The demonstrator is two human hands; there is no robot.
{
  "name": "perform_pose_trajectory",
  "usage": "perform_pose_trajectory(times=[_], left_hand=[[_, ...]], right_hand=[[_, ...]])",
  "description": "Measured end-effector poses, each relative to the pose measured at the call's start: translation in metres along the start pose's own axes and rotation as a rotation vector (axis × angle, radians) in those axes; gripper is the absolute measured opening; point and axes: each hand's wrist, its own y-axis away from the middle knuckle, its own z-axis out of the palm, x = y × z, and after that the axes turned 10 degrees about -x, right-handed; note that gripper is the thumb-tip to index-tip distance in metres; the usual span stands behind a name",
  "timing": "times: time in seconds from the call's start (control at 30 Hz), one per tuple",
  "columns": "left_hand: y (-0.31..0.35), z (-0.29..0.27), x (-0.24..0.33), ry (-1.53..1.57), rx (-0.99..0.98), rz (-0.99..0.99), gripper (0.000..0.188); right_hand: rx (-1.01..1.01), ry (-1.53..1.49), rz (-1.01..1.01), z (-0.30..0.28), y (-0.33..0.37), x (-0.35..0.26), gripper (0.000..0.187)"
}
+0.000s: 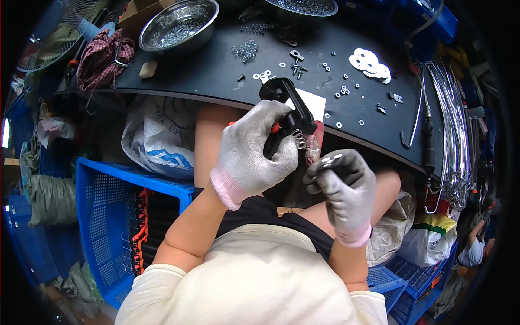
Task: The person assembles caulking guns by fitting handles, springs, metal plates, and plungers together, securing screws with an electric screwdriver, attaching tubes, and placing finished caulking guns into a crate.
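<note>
My left hand, in a grey-white glove with a pink cuff, is closed around a black plastic part at the table's front edge. A metal coil spring sticks out beside its thumb, and a bit of red-orange shows between the fingers. To the right and a little lower, my gloved right hand has its fingers curled in. Several small pale washers show along those fingers; what else the hand may hold is hidden. The two hands are apart. Below the spring hangs a red wrapped piece.
On the dark table lie loose washers, screws, a pile of springs and large white discs. A metal bowl stands far left. Long metal rods hang right. A blue crate is at my left.
</note>
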Motion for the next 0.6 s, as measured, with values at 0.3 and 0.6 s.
perform_pose_trajectory(times=[0.3,0.6], left_hand=[[0.003,-0.011,0.003,-0.042,0.053,0.113,0.025],[0.005,-0.013,0.003,-0.107,0.095,0.172,0.025]], right_hand=[[-0.263,-0.268,0.063,0.021,-0.001,0.005,0.02],[-0.174,-0.322,0.284,0.032,0.001,-0.002,0.02]])
